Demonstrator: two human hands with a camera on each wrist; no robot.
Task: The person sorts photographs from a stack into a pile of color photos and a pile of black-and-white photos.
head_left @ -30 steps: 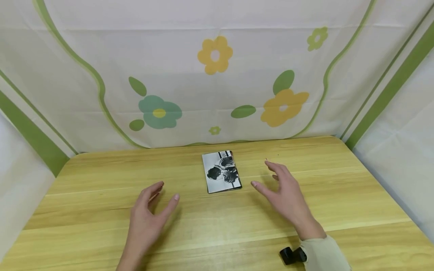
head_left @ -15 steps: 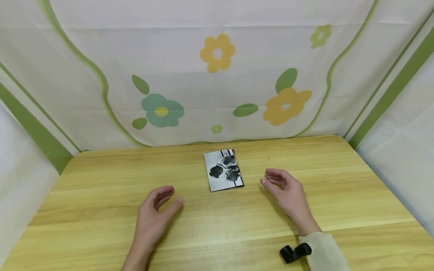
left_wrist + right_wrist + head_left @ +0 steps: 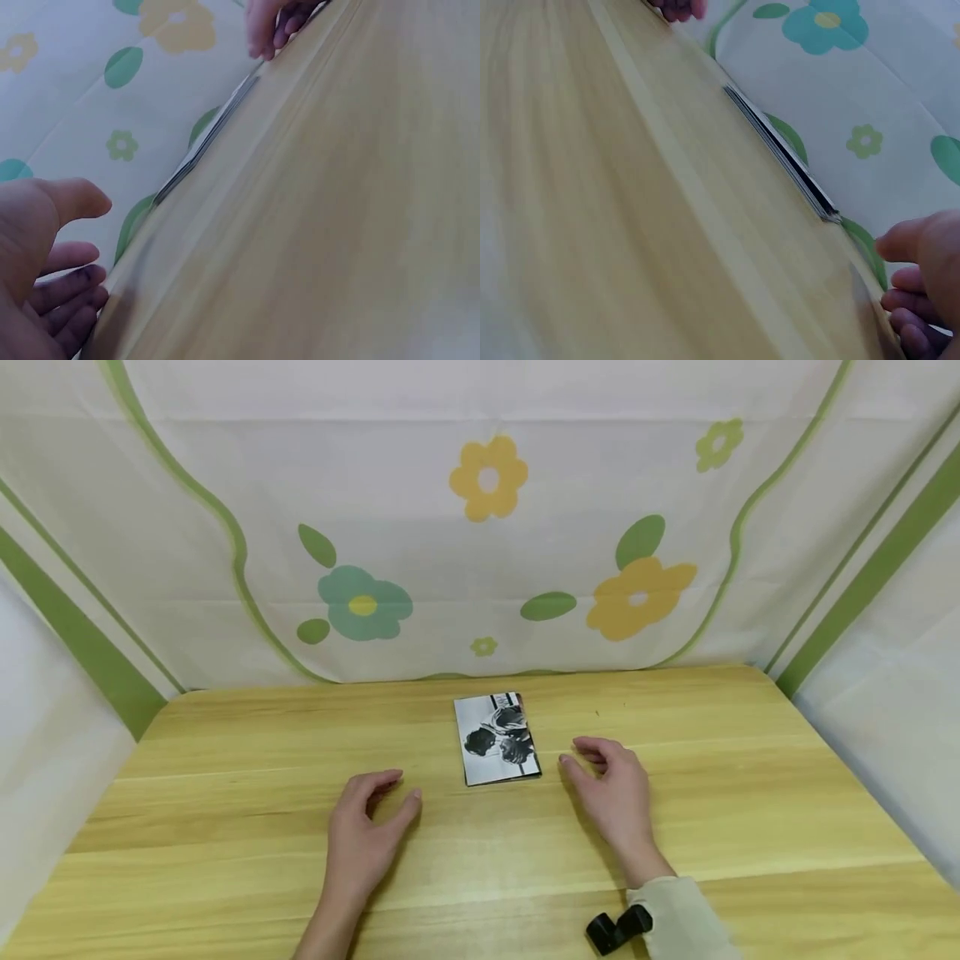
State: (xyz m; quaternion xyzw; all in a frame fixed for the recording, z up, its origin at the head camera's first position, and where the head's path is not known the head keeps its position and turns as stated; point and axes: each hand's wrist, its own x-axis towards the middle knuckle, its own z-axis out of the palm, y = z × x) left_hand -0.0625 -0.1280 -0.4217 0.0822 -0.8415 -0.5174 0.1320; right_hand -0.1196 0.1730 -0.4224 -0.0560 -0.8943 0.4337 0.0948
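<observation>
A thin stack of cards point(image 3: 491, 747) lies flat near the back middle of the table, a black-and-white picture of people on its top one. Both wrist views catch its layered edge point(image 3: 780, 154) from the side. My left hand point(image 3: 363, 831) is to the front left of the stack, fingers loosely bent and thumb apart, holding nothing. To the right of the stack is my right hand point(image 3: 615, 789), its thumb nearest the cards, likewise holding nothing. In the left wrist view the stack point(image 3: 206, 139) sits between the two hands.
The wooden table point(image 3: 262, 877) reaches back to a pale cloth point(image 3: 420, 518) printed with flowers and leaves, which also closes off both sides. A black device point(image 3: 618, 929) is at the right sleeve point(image 3: 678, 914). Small dark specks mark the tabletop behind the right hand.
My left hand has shifted right, nearer the cards. The right hand drew back, its fingers bending more, then came left toward the stack. The stack stays in place; the head view turned slightly.
</observation>
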